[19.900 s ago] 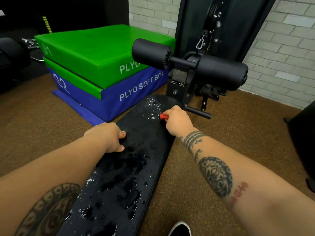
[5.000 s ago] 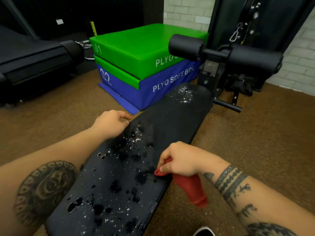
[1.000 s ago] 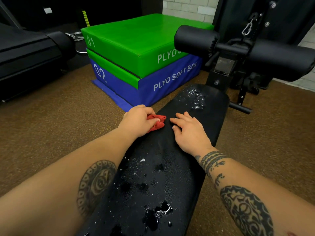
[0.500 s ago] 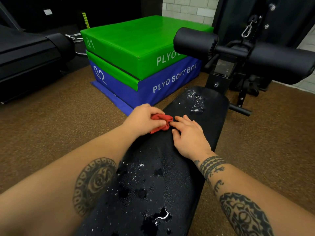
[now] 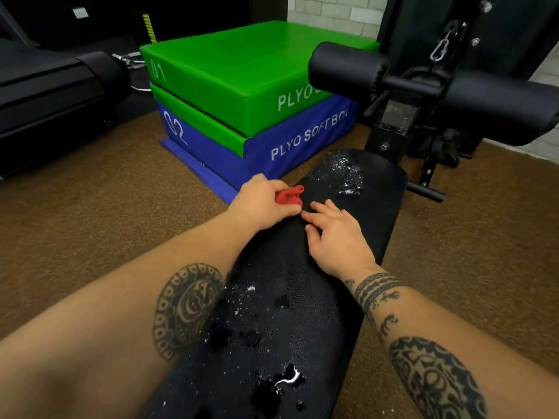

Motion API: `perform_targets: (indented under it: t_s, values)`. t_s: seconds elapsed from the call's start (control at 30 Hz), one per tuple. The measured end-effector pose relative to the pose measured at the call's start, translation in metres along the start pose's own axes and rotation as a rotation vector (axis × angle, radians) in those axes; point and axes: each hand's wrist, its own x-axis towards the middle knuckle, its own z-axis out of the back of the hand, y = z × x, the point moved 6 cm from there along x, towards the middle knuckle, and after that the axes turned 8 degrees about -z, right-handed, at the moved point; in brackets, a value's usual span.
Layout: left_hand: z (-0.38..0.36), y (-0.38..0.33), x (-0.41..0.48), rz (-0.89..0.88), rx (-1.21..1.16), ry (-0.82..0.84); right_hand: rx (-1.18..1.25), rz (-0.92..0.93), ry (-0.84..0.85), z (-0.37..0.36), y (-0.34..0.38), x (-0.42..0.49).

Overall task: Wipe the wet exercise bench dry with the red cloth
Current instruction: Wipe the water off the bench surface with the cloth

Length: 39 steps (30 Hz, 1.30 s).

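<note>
Red cloth (image 5: 289, 195): bunched at frame centre, at the left edge of the bench (image 5: 317, 297). The left hand (image 5: 263, 204) now grips it; five seconds back the right held it. Right hand (image 5: 335, 234) lies flat on the pad, fingers extended. Droplets (image 5: 348, 176) above the cloth and puddles (image 5: 287, 379) at the bottom remain. Judgement: wiping unfinished and likely resumes left-handed.
</note>
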Motion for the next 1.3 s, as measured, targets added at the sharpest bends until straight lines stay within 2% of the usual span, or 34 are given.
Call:
perform_targets:
  t_s: [0.07, 0.2, 0.27, 0.33, 0.4, 0.47, 0.53, 0.7, 0.8, 0.87, 0.93, 1.03, 1.13, 1.23, 1.3]
  values:
    - [-0.004, 0.012, -0.005, 0.019, 0.030, 0.021, 0.010, -0.002, 0.000, 0.001, -0.001, 0.000]
    - [0.008, 0.049, -0.022, 0.246, 0.028, 0.034, 0.028, -0.001, 0.004, 0.001, 0.000, 0.000]
    - [0.021, 0.052, -0.032, 0.236, -0.013, 0.008, 0.032, -0.005, 0.003, 0.001, -0.001, -0.001]
    - [0.034, 0.040, -0.045, 0.083, -0.090, -0.037, 0.028, -0.004, 0.000, 0.002, 0.000, -0.001]
    - [0.035, 0.015, -0.063, -0.180, -0.101, 0.049, 0.025, -0.006, 0.005, 0.003, 0.000, -0.001]
    - [0.021, -0.008, -0.086, -0.351, 0.090, 0.258, 0.032, -0.009, 0.015, 0.003, 0.001, -0.002]
    - [0.011, -0.016, -0.102, -0.377, 0.325, 0.377, 0.041, -0.006, 0.021, 0.003, 0.001, -0.003]
    - [0.023, 0.004, -0.111, -0.212, 0.308, 0.370, 0.059, -0.008, 0.040, 0.003, -0.003, -0.003]
    - [0.051, 0.033, -0.114, -0.045, 0.287, 0.177, 0.056, -0.006, 0.037, 0.003, -0.003, -0.002]
    - [0.065, 0.032, -0.117, -0.055, 0.059, 0.023, 0.055, -0.005, 0.034, 0.002, -0.003, 0.000]
    - [0.065, 0.022, -0.124, -0.100, -0.103, 0.088, 0.063, -0.007, 0.028, 0.002, -0.002, 0.002]
    - [0.049, 0.016, -0.138, -0.139, -0.028, 0.253, 0.057, -0.003, 0.037, 0.002, -0.003, 0.002]
    - [0.054, 0.037, -0.139, 0.031, -0.001, 0.195, 0.042, 0.004, 0.050, 0.003, -0.003, 0.000]
    - [0.058, 0.066, -0.144, 0.200, 0.162, 0.261, 0.047, 0.002, 0.053, 0.006, -0.001, -0.001]
    - [0.068, 0.080, -0.152, 0.321, 0.125, 0.231, 0.060, -0.003, 0.055, 0.009, -0.002, -0.002]
